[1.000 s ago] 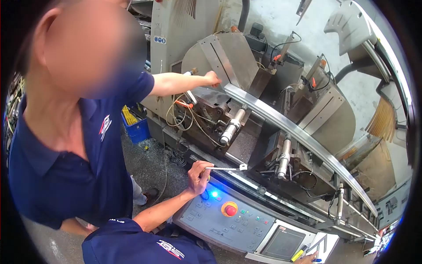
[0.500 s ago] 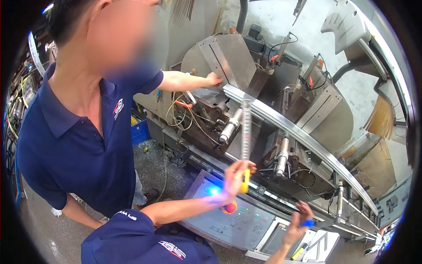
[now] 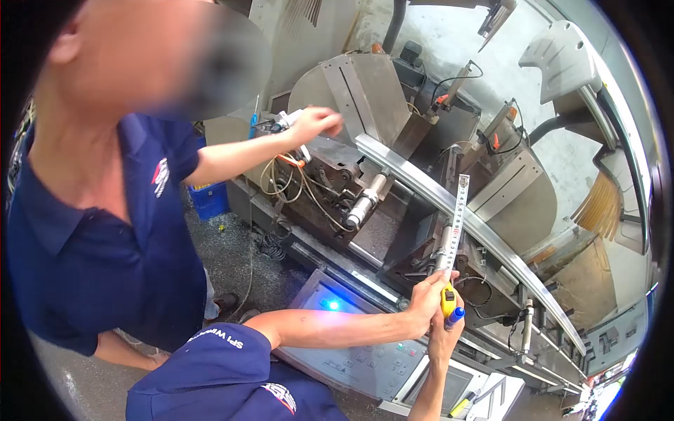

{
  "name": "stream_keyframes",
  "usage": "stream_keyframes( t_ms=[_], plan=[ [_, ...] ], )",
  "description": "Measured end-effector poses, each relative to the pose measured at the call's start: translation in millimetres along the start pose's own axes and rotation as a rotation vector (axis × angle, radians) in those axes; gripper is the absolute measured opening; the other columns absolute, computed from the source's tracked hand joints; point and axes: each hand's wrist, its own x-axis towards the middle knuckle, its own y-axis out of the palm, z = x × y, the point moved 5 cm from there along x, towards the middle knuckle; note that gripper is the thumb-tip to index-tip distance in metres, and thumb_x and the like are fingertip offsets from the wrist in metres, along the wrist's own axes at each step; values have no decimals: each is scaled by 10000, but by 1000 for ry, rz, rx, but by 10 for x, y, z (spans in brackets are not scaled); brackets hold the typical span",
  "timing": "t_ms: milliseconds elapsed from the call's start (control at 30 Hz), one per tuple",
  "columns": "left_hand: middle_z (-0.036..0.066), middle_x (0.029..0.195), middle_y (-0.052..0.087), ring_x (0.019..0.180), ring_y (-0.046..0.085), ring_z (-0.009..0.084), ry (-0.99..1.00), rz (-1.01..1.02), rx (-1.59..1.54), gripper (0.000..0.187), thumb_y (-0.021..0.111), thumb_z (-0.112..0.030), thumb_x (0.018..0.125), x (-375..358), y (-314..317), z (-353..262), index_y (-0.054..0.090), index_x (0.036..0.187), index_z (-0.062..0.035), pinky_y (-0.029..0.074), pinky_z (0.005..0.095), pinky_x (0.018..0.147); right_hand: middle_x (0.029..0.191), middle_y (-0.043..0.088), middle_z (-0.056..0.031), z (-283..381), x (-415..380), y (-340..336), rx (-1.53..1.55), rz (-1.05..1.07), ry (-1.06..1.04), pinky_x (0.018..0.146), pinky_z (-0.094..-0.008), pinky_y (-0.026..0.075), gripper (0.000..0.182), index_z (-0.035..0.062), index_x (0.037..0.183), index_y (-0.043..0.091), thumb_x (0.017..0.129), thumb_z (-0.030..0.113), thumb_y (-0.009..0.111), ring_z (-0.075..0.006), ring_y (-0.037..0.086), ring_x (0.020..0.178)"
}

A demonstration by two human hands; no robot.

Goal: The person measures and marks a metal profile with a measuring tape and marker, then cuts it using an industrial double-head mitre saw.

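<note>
My left hand (image 3: pixel 424 300) is closed around a yellow tape measure (image 3: pixel 448 300). Its white blade (image 3: pixel 456 228) sticks out upward, away from me, and the tip overlaps the long aluminium profile (image 3: pixel 415 175) in this view. Just below, my right hand (image 3: pixel 441 344) is closed on a blue marker (image 3: pixel 456 315), whose blue end shows beside the tape case. Both hands are close together in front of the machine. The profile runs across the machine from its upper left plate toward the lower right.
At left stands a co-worker in a navy shirt (image 3: pixel 105 245), one hand (image 3: pixel 316 123) raised near the profile's end. A control panel (image 3: pixel 351 354) with buttons lies below my arms. Silver cylinders (image 3: pixel 366 202) stick out along the machine. A blue bin (image 3: pixel 209 201) stands on the floor.
My left hand has moved right with the extended tape measure. My right hand has moved left and up beside it with the marker. The co-worker's hand has come away from the machine plate.
</note>
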Motion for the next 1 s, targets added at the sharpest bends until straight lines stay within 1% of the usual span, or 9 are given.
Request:
stream_keyframes(
  t_ms=[167,233,333,367,467,633,833,900,1000],
  plan=[
    [-10,916,623,839,585,66,5,-37,-46,295,496,-283,1062,261,-17,-34,655,1233,-104,505,234,740,1161,606,-72,48,280,2,109,22,108,918,-280,465,442,-25,1306,522,926,154,662,-132,578,1041],
    [5,977,649,880,596,89,-26,-67,4,292,476,-245,1064,378,-36,-86,661,1235,-97,508,260,795,1029,600,-15,81,494,11,149,112,125,620,-183,427,524,-13,1333,507,879,161,702,-43,531,778],
    [5,1042,670,960,602,118,5,-119,99,305,481,-276,1056,718,-199,-223,686,1203,-104,499,304,861,996,597,13,74,851,-25,8,337,309,511,-168,348,646,40,1411,493,829,161,745,-21,485,679],
    [-19,1013,670,929,591,95,49,-170,157,296,484,-286,1049,855,-262,-344,706,1176,-138,485,296,816,1006,600,9,120,971,-17,-59,399,340,603,-195,437,663,56,1409,509,810,169,772,-58,539,748],
    [-44,961,664,842,564,59,94,-291,131,248,515,-284,1018,1273,-391,-768,733,1061,-175,439,246,675,1084,627,-92,-106,1422,-94,-465,477,190,930,-345,475,627,63,1347,576,775,181,804,-223,606,1045],
    [-1,828,670,592,562,90,120,-485,67,201,547,-226,976,2499,-926,-1361,722,953,-130,434,239,446,1116,614,-190,-268,2190,-192,-881,469,-50,947,-425,469,636,74,1270,615,700,274,815,-370,607,1067],
    [145,1005,701,623,693,211,226,-581,99,242,716,-166,894,3418,-1182,-1927,720,971,63,602,299,468,1132,596,-163,-358,3009,-85,-1057,407,-101,948,-455,480,605,122,1266,618,710,276,800,-376,598,1098],
    [175,925,695,590,693,243,265,-587,196,239,630,-152,971,3540,-1181,-2080,661,1052,71,610,320,513,1153,591,-150,-445,3262,-22,-1111,405,-62,951,-458,483,601,155,1275,614,717,286,794,-372,597,1106],
    [194,952,697,603,705,260,260,-681,181,201,660,-85,921,3603,-1221,-2259,685,931,114,631,320,523,1188,589,-132,-528,3558,127,-1178,438,-74,959,-459,487,590,193,1280,614,728,306,791,-363,598,1122]
  ],
)
